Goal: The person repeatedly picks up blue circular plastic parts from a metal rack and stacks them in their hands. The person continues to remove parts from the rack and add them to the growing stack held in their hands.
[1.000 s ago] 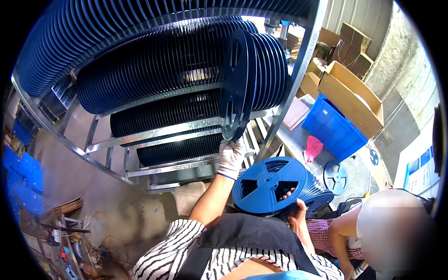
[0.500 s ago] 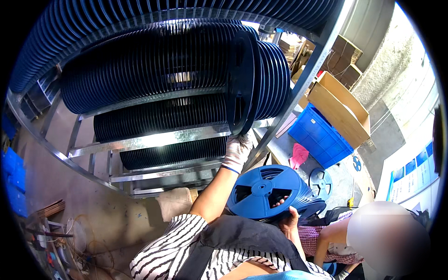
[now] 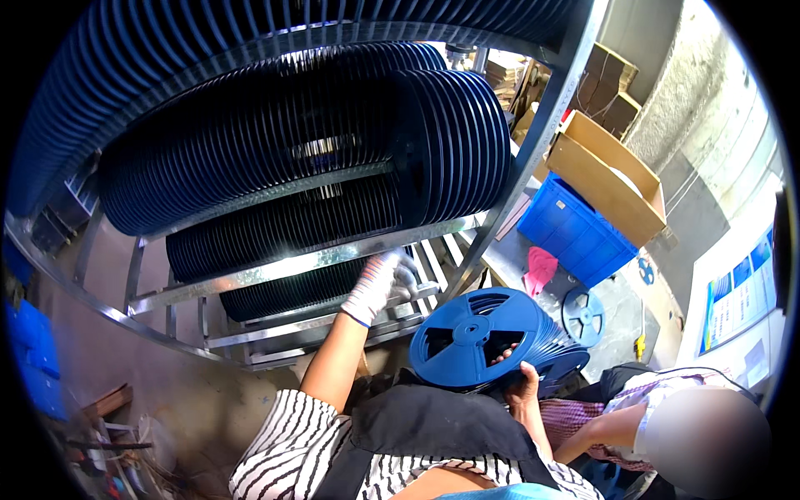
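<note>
My right hand (image 3: 523,385) is bare and closed on a stack of blue plastic reels (image 3: 473,331), fingers reaching through an opening in the front flange. The stack is tilted against my body. My left hand (image 3: 382,282), in a white glove with grey fingertips, is just below the front rail of a metal rack (image 3: 308,260). It appears to hold nothing, its fingers loosely apart and partly blurred. Above it, dark blue reels (image 3: 462,146) stand on edge in a tight row on the rack, at the right end. A longer row of reels (image 3: 250,142) fills the space to the left.
A blue crate (image 3: 575,232) and an open cardboard box (image 3: 608,167) stand right of the rack. A pink cloth (image 3: 540,268) and a loose blue reel flange (image 3: 582,317) lie on a grey table (image 3: 621,312). A co-worker (image 3: 621,421) is close at my right.
My left hand has let go of the reel at the rack and moved down and left. That reel now stands against the right-hand row. The stack in my right hand has barely moved.
</note>
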### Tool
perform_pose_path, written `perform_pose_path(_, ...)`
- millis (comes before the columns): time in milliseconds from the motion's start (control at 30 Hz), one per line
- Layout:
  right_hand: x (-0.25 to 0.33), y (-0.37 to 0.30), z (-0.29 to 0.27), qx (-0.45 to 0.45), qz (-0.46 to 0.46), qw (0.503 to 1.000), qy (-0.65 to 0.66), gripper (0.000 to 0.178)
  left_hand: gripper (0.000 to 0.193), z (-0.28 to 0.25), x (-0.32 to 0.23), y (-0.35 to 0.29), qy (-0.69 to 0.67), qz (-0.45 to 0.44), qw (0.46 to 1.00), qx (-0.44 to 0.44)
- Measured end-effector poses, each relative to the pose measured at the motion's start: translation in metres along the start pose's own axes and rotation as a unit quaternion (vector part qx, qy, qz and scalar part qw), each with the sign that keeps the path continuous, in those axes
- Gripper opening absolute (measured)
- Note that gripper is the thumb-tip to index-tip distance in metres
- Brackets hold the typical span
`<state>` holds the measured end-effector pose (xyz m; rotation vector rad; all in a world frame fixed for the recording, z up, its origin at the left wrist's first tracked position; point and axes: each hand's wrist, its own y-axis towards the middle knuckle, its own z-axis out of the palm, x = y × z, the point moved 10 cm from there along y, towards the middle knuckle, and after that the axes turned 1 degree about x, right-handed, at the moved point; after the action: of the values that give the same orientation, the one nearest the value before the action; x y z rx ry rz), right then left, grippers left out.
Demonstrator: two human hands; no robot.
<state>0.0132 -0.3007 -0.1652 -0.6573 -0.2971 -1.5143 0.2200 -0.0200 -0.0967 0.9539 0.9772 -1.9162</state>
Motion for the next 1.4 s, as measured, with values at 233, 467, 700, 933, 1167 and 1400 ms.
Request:
perform_pose_path(233, -0.006, 0.006, -0.005, -0.012, 0.007, 1.0, 0.016, 0.057, 0.057, -0.019, -0.14, 0.046, 0.088, 0.332, 0.927, -0.152)
perform_pose_path(467, -0.007, 0.0, -0.009, -0.027, 0.008, 0.999, 0.025, 0.057, 0.069, 0.011, -0.122, 0.112, -0.069, 0.188, 0.978, -0.063)
perform_pose_path(700, -0.007, 0.002, -0.023, -0.047, 0.018, 0.997, 0.054, 0.058, 0.064, -0.016, -0.113, 0.122, -0.088, 0.154, 0.975, -0.132)
perform_pose_path(933, -0.001, 0.012, -0.023, -0.011, 0.011, 0.998, 0.053, 0.059, 0.073, -0.027, -0.12, 0.088, -0.103, 0.22, 0.947, -0.209)
perform_pose_path(1167, -0.004, 0.031, -0.017, -0.017, 0.05, 0.998, 0.032, 0.06, 0.043, 0.026, -0.046, -0.058, 0.308, 0.445, 0.813, -0.216)
perform_pose_path(1400, -0.022, 0.029, -0.022, -0.025, 0.138, 0.99, -0.01, 0.061, 0.072, 0.135, 0.145, -0.044, 0.499, 0.109, 0.846, 0.156)
